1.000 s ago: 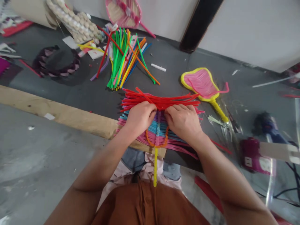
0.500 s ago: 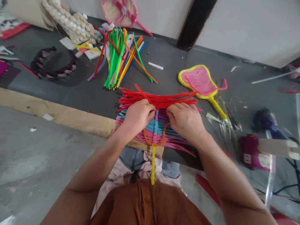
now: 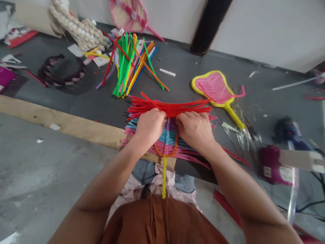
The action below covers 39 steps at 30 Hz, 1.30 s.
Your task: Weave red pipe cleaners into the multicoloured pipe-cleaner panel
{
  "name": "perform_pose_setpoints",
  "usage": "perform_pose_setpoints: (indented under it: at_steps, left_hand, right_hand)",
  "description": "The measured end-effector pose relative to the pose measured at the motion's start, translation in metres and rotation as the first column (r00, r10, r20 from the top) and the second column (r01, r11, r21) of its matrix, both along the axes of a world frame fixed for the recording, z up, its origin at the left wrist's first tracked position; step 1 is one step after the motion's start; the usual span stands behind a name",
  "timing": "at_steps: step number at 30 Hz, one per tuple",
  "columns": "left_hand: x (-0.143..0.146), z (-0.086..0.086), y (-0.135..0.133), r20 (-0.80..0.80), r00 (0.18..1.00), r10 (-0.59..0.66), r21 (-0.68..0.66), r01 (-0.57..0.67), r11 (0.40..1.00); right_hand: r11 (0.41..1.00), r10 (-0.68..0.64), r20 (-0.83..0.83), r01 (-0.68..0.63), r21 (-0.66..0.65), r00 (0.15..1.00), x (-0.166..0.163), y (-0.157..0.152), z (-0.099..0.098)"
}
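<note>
Several red pipe cleaners [image 3: 175, 107] lie crosswise at the far end of a row of purple, blue and pink pipe cleaners [image 3: 188, 144]. A twisted central stem runs down the row and ends in a yellow handle [image 3: 164, 176] toward my body. An orange curved pipe cleaner [image 3: 158, 151] loops around the stem. My left hand [image 3: 151, 124] is closed, fingertips pinching at the red pipe cleaners left of the stem. Just right of the stem, my right hand [image 3: 194, 128] is closed the same way. Its fingertips are partly hidden.
A bundle of mixed pipe cleaners [image 3: 132, 64] lies beyond my hands. To the right are a pink fan with yellow rim [image 3: 214, 86], a glue gun [image 3: 291, 132] and a purple box [image 3: 270, 164]. A dark braided headband [image 3: 61, 79] lies left. A pink fan [image 3: 128, 15] leans at the back.
My right hand has shifted slightly left, closer to the stem. The left hand stays at nearly the same place, and the whole view has moved a little.
</note>
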<state>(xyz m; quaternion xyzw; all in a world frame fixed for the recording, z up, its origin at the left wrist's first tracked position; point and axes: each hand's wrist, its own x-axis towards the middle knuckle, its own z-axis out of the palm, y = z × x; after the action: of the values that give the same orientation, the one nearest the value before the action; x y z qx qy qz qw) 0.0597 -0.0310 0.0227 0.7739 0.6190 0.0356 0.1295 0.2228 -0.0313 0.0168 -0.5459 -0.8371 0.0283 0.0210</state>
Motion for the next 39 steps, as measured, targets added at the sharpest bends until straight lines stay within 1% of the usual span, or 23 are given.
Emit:
perform_pose_setpoints:
  at_steps: [3,7,13,17,24,28,31,39]
  left_hand:
    - [0.0,-0.002,-0.001,0.018,1.0,0.012,0.008,-0.012,1.0]
    - [-0.002,-0.004,-0.001,0.032,0.999,-0.012,0.001,0.012,1.0]
    - [-0.005,-0.001,0.0,0.056,0.998,-0.004,-0.026,0.006,1.0]
    - [-0.007,-0.002,0.001,0.078,0.997,-0.015,-0.03,0.018,0.999]
    - [-0.006,-0.003,0.002,0.069,0.997,-0.018,-0.031,0.02,0.999]
    - [-0.005,-0.001,0.002,0.042,0.999,0.007,-0.02,-0.007,1.0]
    - [-0.005,-0.001,0.003,0.042,0.999,0.005,-0.011,-0.004,1.0]
    - [-0.006,-0.001,0.006,0.015,1.0,-0.023,-0.003,0.023,1.0]
  right_hand:
    - [0.999,0.025,-0.003,-0.025,0.036,1.0,0.0,-0.001,-0.003]
    - [0.995,0.057,-0.002,-0.056,0.077,0.998,-0.001,0.0,-0.006]
    - [0.993,0.074,0.017,-0.075,0.096,0.997,0.0,0.0,-0.005]
    - [0.994,0.081,0.04,-0.084,0.076,0.996,0.001,-0.001,0.001]
    - [0.999,0.045,0.074,-0.047,0.023,0.996,0.006,0.0,0.009]
    - [0.999,0.037,0.03,-0.036,-0.018,0.999,0.007,0.0,0.007]
    - [0.999,0.029,0.005,-0.029,-0.036,1.0,0.007,0.0,0.004]
    - [1.0,0.023,-0.018,-0.023,-0.001,1.0,0.003,0.002,-0.003]
